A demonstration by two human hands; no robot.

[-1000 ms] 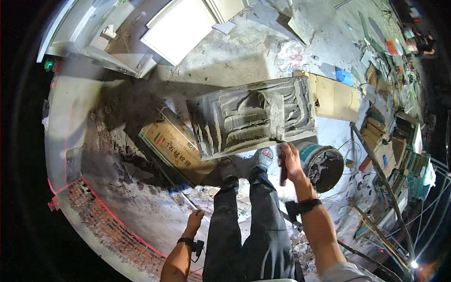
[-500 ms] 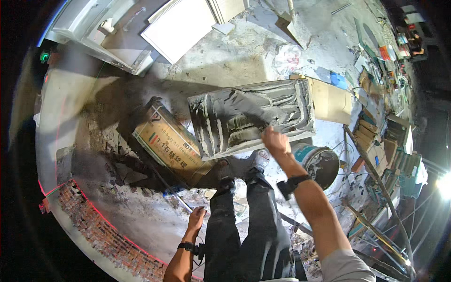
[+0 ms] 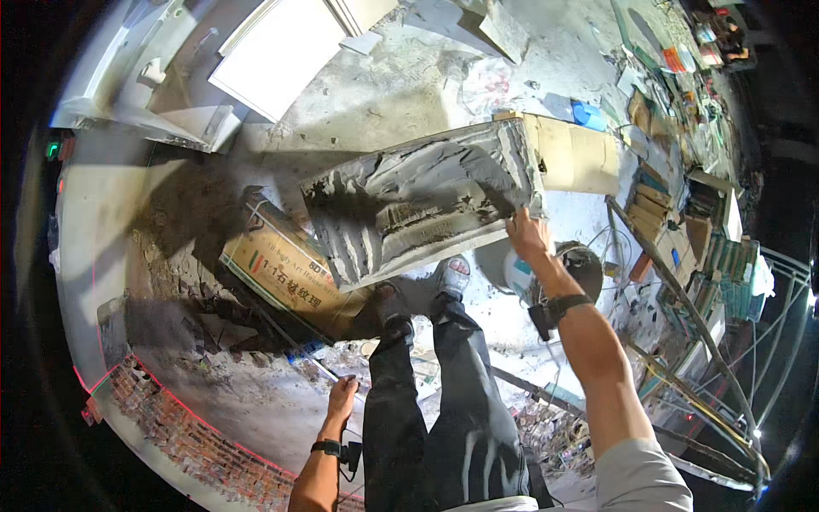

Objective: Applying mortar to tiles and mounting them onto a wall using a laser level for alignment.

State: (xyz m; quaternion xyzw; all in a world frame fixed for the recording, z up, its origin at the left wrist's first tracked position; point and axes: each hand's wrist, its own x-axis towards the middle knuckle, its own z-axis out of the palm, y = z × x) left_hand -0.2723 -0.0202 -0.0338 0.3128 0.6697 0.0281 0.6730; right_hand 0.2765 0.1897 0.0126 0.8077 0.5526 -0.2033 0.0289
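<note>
A large rectangular slab (image 3: 422,259) lies tilted before my feet, its top coated with wet grey mortar (image 3: 461,189). Ridges of mortar remain along the left and right ends, while the middle looks smeared flatter. My right hand (image 3: 531,236) is at the slab's right front corner with its fingers curled; whatever it grips is hidden from view. Low on the left, my left hand (image 3: 343,398) is closed beside my leg. A pale thin rod (image 3: 322,369) runs up to its fingers, but I cannot tell whether they grip it.
A printed cardboard box (image 3: 286,269) lies left of the slab. To the right stands a bucket (image 3: 580,271) with grey residue. Plain cardboard (image 3: 573,154) lies behind the slab. Long poles (image 3: 674,299) and stacked boxes crowd the right; white panels (image 3: 281,60) stand at the far left.
My right hand has moved from the slab's front middle to its right corner. The mortar is smeared smoother in the middle and right. My left hand stays low, still closed.
</note>
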